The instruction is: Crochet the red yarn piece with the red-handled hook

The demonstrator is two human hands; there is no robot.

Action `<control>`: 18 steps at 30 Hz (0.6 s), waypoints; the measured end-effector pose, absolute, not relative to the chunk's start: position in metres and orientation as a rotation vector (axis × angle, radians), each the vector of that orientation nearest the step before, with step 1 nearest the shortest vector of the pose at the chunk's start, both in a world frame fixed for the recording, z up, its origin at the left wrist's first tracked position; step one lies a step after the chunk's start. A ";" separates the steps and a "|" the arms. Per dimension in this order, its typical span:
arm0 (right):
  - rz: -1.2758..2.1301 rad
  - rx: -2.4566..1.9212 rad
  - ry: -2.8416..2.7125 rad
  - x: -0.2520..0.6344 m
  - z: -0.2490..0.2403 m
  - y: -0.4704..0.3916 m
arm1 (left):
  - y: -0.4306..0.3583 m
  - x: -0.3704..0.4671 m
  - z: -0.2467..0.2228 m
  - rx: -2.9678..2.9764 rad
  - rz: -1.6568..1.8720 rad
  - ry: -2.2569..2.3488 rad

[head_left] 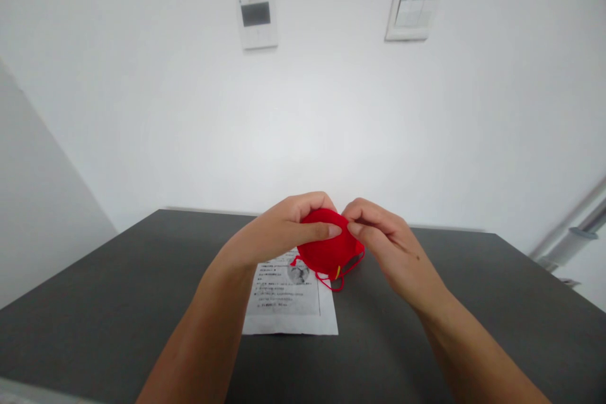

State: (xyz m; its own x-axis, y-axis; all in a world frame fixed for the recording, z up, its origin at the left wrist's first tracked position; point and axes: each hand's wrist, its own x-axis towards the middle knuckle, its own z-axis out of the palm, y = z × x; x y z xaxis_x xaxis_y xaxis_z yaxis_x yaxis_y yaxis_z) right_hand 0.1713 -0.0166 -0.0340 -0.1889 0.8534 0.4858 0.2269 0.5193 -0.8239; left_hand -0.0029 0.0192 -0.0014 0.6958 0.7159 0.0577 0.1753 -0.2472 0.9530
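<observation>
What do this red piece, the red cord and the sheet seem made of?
Red piece: probably cloth, matte; no glossy highlights. Red cord: likely yarn or string, thin and looping. Sheet: apparently paper, matte white, thin, with print.

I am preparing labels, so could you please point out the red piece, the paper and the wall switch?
Red piece point(325, 254): head view, on its lower face.
Paper point(294, 302): head view, on its printed lower part.
Wall switch point(411, 11): head view, on the middle of its panel.

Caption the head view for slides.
Left hand and right hand hold a red corded item near a printed sheet on a dark table.
</observation>
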 end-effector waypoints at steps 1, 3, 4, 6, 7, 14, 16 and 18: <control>0.740 -0.923 -1.704 0.171 -0.034 -0.017 | 0.019 -0.003 -0.001 1.780 0.601 0.712; 0.736 -0.922 -1.706 0.172 -0.034 -0.018 | 0.019 -0.002 -0.001 1.780 0.604 0.718; 0.735 -0.922 -1.707 0.172 -0.033 -0.018 | 0.018 -0.002 0.000 1.780 0.603 0.718; 0.739 -0.925 -1.710 0.172 -0.034 -0.018 | 0.018 -0.002 0.000 1.783 0.600 0.717; 0.742 -0.927 -1.712 0.172 -0.034 -0.018 | 0.018 -0.001 0.000 1.786 0.597 0.716; 0.750 -0.933 -1.717 0.173 -0.035 -0.017 | 0.018 -0.001 0.000 1.809 0.591 0.716; 0.745 -0.938 -1.712 0.173 -0.034 -0.017 | 0.018 -0.001 -0.001 1.815 0.588 0.711; 0.736 -0.947 -1.712 0.172 -0.034 -0.018 | 0.019 -0.001 -0.001 1.819 0.587 0.711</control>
State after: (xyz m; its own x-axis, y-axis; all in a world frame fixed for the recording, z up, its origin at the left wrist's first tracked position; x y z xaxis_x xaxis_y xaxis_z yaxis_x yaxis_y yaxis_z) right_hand 0.1724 -0.0180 -0.0339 -0.1892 0.8607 0.4727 0.2496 0.5077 -0.8246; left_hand -0.0014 0.0189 -0.0012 0.7034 0.7082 0.0616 0.1948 -0.2754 0.9414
